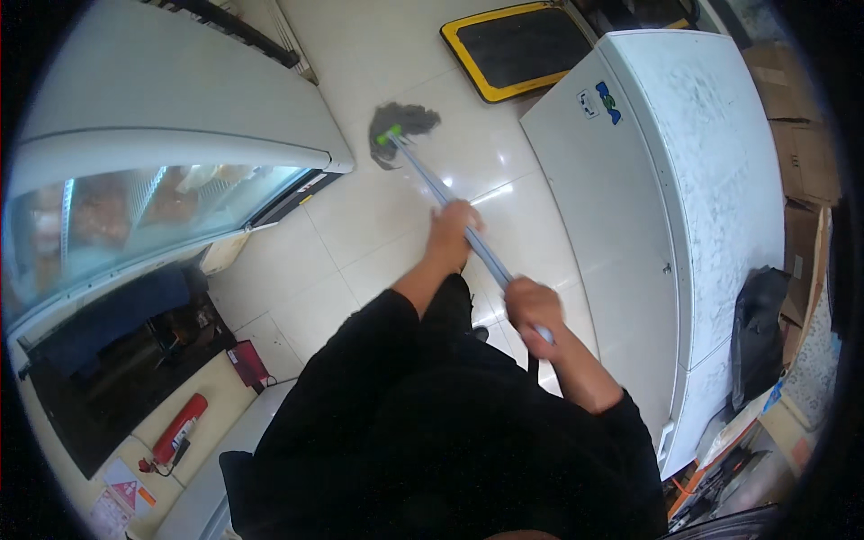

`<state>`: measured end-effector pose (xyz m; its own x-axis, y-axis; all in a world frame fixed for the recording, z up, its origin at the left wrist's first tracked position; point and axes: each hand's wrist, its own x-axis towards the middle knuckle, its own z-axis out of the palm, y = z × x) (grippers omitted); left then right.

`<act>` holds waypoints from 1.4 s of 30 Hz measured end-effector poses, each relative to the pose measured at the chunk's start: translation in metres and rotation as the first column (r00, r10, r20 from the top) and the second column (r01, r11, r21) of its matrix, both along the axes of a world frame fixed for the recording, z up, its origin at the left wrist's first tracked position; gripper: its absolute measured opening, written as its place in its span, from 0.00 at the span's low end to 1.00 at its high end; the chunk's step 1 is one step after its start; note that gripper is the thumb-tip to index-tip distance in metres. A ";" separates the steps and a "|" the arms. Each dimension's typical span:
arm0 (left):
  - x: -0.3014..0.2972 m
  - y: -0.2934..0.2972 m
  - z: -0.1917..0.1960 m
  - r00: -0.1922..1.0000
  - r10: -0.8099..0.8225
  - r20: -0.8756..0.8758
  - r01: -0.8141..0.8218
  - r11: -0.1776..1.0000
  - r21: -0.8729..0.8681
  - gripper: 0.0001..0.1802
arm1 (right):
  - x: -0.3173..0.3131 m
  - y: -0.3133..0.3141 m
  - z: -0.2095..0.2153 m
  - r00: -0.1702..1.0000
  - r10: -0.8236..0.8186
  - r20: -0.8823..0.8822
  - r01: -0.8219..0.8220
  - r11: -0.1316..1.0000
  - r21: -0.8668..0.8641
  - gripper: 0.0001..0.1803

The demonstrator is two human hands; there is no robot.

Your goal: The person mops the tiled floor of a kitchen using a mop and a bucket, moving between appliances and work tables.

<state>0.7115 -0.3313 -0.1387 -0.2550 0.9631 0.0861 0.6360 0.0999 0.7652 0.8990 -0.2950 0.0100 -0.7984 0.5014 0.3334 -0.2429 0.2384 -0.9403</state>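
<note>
Okay so the mop (489,256) runs slantwise through the middle, its head (403,120) down on the floor (373,274) between the fridge (180,85) and a white cabinet (621,234). The head's just a blurry grey smear with a green bit at the joint, so I can't make out the strands. Left hand (454,229) has its fingers wrapped round the pole partway up, right hand (533,309) is clenched near the top end, and each grip hides the bit of pole inside it. Black clothing (468,450) blocks a big chunk of floor. The fridge glass looks hazy, can't tell what the stuff behind it is. Same with that yellow-rimmed black panel (522,49) up top: mat or something else, no clue. On the right, the boxes (796,153) fade into the dark lens rim.
</note>
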 end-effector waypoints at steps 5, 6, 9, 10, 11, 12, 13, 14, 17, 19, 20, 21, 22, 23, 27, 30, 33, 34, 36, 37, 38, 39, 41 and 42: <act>-0.040 0.048 -0.049 0.999 0.048 -0.014 -0.046 0.989 0.138 0.15 | -0.046 0.028 -0.022 0.997 -0.014 0.072 0.006 0.995 0.103 0.10; -0.031 0.057 -0.049 0.999 0.035 -0.008 -0.033 0.990 0.138 0.15 | -0.036 0.035 -0.014 0.996 -0.075 0.044 0.069 0.989 0.128 0.10; 0.014 0.076 -0.012 0.986 -0.135 0.098 0.133 0.991 0.021 0.16 | 0.002 0.037 0.026 0.985 -0.131 0.110 0.119 0.987 0.111 0.11; 0.033 0.078 0.004 0.968 -0.185 0.167 0.193 0.981 -0.032 0.16 | 0.017 0.035 0.044 0.976 -0.183 0.117 0.172 0.980 0.100 0.12; 0.052 0.081 0.019 0.934 -0.281 0.219 0.278 0.960 0.047 0.18 | 0.029 0.030 0.064 0.961 -0.245 0.130 0.235 0.968 0.090 0.14; 0.068 0.084 0.027 0.902 -0.358 0.242 0.348 0.934 0.085 0.19 | 0.030 0.026 0.090 0.934 -0.331 0.134 0.323 0.943 0.073 0.15; 0.081 0.090 0.038 0.849 -0.441 0.290 0.441 0.895 0.068 0.13 | 0.031 0.021 0.106 0.912 -0.383 0.148 0.375 0.924 0.077 0.16; 0.091 0.095 0.036 0.836 -0.480 0.265 0.490 0.871 0.028 0.10 | 0.031 0.018 0.119 0.892 -0.424 0.156 0.417 0.906 0.073 0.17; 0.096 0.100 0.032 0.785 -0.579 0.220 0.593 0.805 0.005 0.12 | 0.038 0.016 0.130 0.921 -0.339 0.194 0.328 0.941 0.089 0.18; 0.095 0.096 0.033 0.753 -0.629 0.191 0.638 0.770 0.019 0.14 | 0.036 0.017 0.133 0.964 -0.211 0.161 0.203 0.977 0.068 0.19; 0.093 0.091 0.033 0.785 -0.595 0.174 0.605 0.797 -0.002 0.13 | 0.034 0.019 0.135 0.965 -0.202 0.165 0.194 0.979 0.067 0.19; 0.086 0.082 0.037 0.817 -0.556 0.151 0.566 0.824 -0.031 0.12 | 0.031 0.019 0.136 0.979 -0.181 0.092 0.181 0.983 0.015 0.20; 0.080 0.073 0.042 0.816 -0.556 0.157 0.567 0.823 -0.033 0.12 | 0.028 0.018 0.139 0.984 -0.176 0.026 0.177 0.984 -0.035 0.22; 0.066 0.062 0.044 0.835 -0.539 0.114 0.548 0.833 -0.075 0.11 | 0.024 0.022 0.137 0.987 -0.158 0.011 0.158 0.986 -0.046 0.22; 0.023 0.007 0.042 0.874 -0.479 0.080 0.485 0.850 -0.206 0.12 | -0.001 0.025 0.129 0.990 -0.053 -0.132 0.007 0.947 -0.322 0.30; -0.014 -0.060 0.029 0.923 -0.384 0.010 0.358 0.850 -0.386 0.16 | -0.015 0.004 0.085 0.992 0.056 -0.110 -0.099 0.894 -0.437 0.29; -0.051 -0.147 -0.007 0.988 -0.150 -0.034 0.120 0.892 -0.435 0.18 | -0.036 -0.049 0.013 0.978 0.182 -0.105 -0.210 0.849 -0.484 0.21; -0.063 -0.183 -0.030 1.000 -0.003 0.009 0.006 0.927 -0.375 0.18 | -0.041 -0.076 -0.018 0.983 0.161 -0.086 -0.181 0.813 -0.553 0.19; -0.070 -0.224 -0.054 0.990 0.124 0.062 -0.098 0.944 -0.316 0.18 | -0.049 -0.123 -0.059 0.998 0.064 -0.018 -0.059 0.719 -0.693 0.16; -0.067 -0.237 -0.051 0.980 0.200 0.000 -0.194 0.954 -0.228 0.18 | -0.044 -0.133 -0.057 0.998 0.056 -0.024 -0.057 0.720 -0.692 0.16; -0.063 -0.246 -0.050 0.961 0.274 -0.048 -0.278 0.951 -0.132 0.17 | -0.037 -0.143 -0.055 0.997 -0.071 -0.030 0.027 0.676 -0.737 0.15; -0.059 -0.247 -0.053 0.965 0.257 -0.046 -0.261 0.957 -0.129 0.17 | -0.028 -0.152 -0.052 0.979 -0.202 -0.024 0.109 0.619 -0.778 0.15; -0.030 -0.231 -0.033 0.980 0.139 -0.145 -0.144 0.989 -0.022 0.16 | 0.008 -0.160 -0.027 0.932 -0.354 0.073 0.296 0.630 -0.718 0.16; -0.015 -0.224 -0.028 0.987 0.072 -0.141 -0.079 0.996 -0.041 0.15 | 0.025 -0.162 -0.012 0.920 -0.391 0.030 0.286 0.616 -0.734 0.16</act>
<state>0.6969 -0.5555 -0.1666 -0.3156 0.9454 0.0813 0.7252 0.1851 0.6632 0.9244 -0.4575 -0.0017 -0.5018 0.8489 -0.1659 -0.4076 -0.4012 -0.8203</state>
